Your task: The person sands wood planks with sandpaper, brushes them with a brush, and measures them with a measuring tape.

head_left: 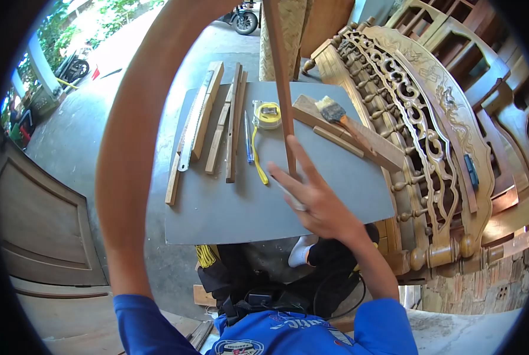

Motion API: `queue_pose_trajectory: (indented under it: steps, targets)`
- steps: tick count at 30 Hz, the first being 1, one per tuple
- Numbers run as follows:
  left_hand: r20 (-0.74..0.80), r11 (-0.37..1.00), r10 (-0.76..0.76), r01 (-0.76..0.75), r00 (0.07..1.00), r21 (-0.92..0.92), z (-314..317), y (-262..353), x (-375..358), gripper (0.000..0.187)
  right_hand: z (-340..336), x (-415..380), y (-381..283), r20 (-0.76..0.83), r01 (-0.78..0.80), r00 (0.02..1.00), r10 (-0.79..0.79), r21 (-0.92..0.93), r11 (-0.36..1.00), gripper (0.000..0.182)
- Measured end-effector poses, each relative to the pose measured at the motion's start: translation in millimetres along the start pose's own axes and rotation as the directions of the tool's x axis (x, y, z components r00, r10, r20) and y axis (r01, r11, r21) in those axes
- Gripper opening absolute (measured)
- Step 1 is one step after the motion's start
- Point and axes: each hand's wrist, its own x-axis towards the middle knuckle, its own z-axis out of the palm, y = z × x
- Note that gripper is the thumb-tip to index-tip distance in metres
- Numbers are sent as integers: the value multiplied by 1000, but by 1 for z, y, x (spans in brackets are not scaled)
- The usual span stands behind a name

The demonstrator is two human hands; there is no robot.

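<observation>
A long, narrow wooden strip (281, 83) runs down from the top edge, its lower end close over the grey tabletop. My left arm reaches up beside it, and my left hand is beyond the top of the view. Slightly blurred, my right hand (319, 204) is at the strip's lower end with index and middle fingers stretched apart. A pale sliver shows along its thumb side; I cannot tell what it is. Left of this hand lie a tape measure (267, 115) with its yellow blade partly out and a blue pen (249, 139).
Several wood pieces (236, 121) and a saw blade (195, 121) lie on the left of the grey table (229, 219). At its right, a paintbrush (333, 111) rests by a wooden block (377, 141). Carved wooden furniture (418, 118) stands close on the right.
</observation>
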Motion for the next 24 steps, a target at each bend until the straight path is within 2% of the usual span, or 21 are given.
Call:
queue_pose_trajectory:
  steps: [2,4,5,6,7,8,9,10,11,13,14,15,17,19,20,21,23,24]
  targets:
    - [-129,931,129,-75,983,358,-1,22,-33,29,-36,-11,-6,-57,-45,997,43,-27,999,51]
    - [7,767,195,-157,981,622,-54,45,-53,31,-64,-17,-4,-164,-362,895,415,278,890,46]
    - [75,658,226,-209,971,724,-81,56,-63,35,-69,-18,3,-193,-413,853,484,318,854,44]
    - [91,462,236,-194,968,865,-89,67,-82,41,-71,-19,15,-218,-457,807,548,358,814,41]
    - [23,448,256,-140,966,883,-92,78,-108,44,-73,-15,26,-237,-492,760,605,397,774,39]
    - [-44,437,275,-84,960,895,-96,89,-134,47,-74,-9,36,-243,-479,783,572,351,805,39]
    - [-194,617,266,-13,944,787,-102,94,-157,49,-74,0,45,-245,-463,806,539,307,832,40]
    - [-292,735,273,-3,917,678,-106,98,-180,46,-72,9,53,-245,-443,828,505,266,856,40]
    - [-388,832,265,-6,883,555,-111,99,-204,44,-72,19,60,-168,-475,843,511,213,854,43]
    - [-497,985,65,25,865,172,-135,102,-263,41,-66,46,70,4,-505,861,508,103,857,48]
    - [-467,972,30,83,884,220,-133,102,-281,39,-64,58,72,133,-525,848,513,70,849,58]
    - [-443,953,-7,141,896,269,-125,100,-294,37,-59,61,73,69,-468,879,472,-68,881,60]
    - [-523,899,-8,235,852,370,-107,95,-309,31,-49,58,73,-48,-336,938,342,-351,874,63]
    - [-540,711,-59,415,840,567,-104,98,-323,24,-59,50,63,-218,-237,969,120,-663,710,68]
    - [-556,587,-102,501,825,636,-102,99,-328,20,-70,45,63,-218,-331,944,249,-621,711,66]
    - [-535,500,-136,524,834,689,-99,99,-330,19,-80,37,64,-214,-433,898,384,-579,691,65]
    - [-483,319,-228,533,845,783,-93,94,-330,17,-93,18,63,-97,-524,721,686,-724,448,60]
    - [-416,303,-261,483,871,822,-92,91,-329,18,-94,9,66,-99,-521,736,669,-713,468,58]
